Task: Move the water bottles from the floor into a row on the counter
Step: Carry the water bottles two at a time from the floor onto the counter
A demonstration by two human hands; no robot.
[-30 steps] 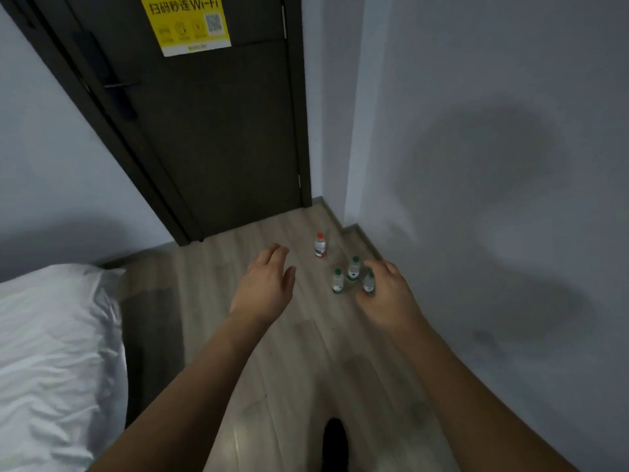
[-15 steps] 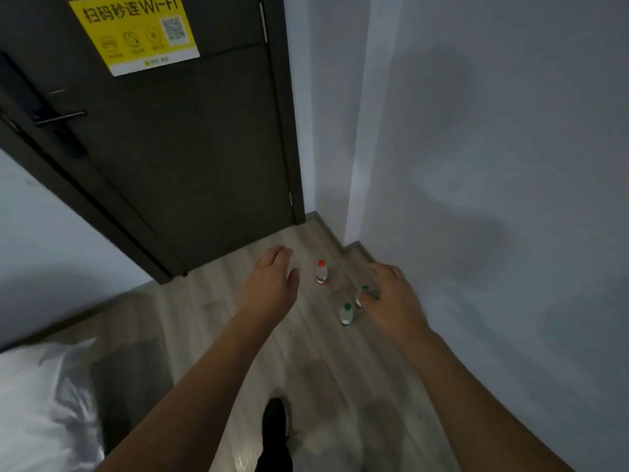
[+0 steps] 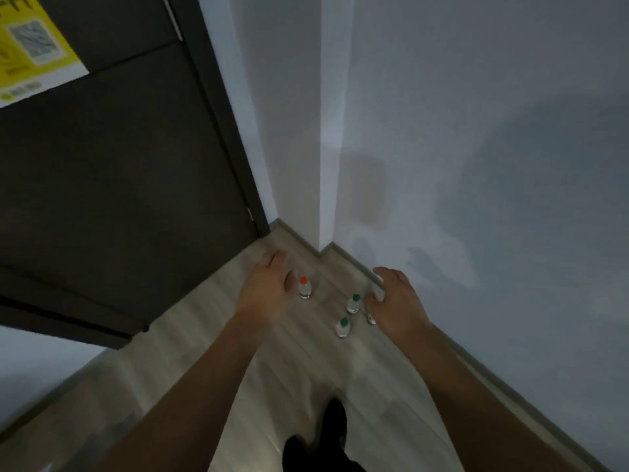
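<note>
I am reaching down with both hands held apart and holding nothing, toward upright bottles standing on the floor (image 3: 211,338) beside the wall corner (image 3: 325,248). My left hand (image 3: 265,294) is hanging just beside the red-capped bottle (image 3: 305,287), while my right hand (image 3: 394,301) is hanging beside the green-capped bottles (image 3: 354,304).

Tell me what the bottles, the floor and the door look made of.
Red-capped bottle and green-capped bottles: probably clear plastic, see-through bodies, coloured caps. Floor: pale wood-look planks, grain and seams visible; laminate or wood, unclear. Door: dark matte panel, material uncertain.
</note>
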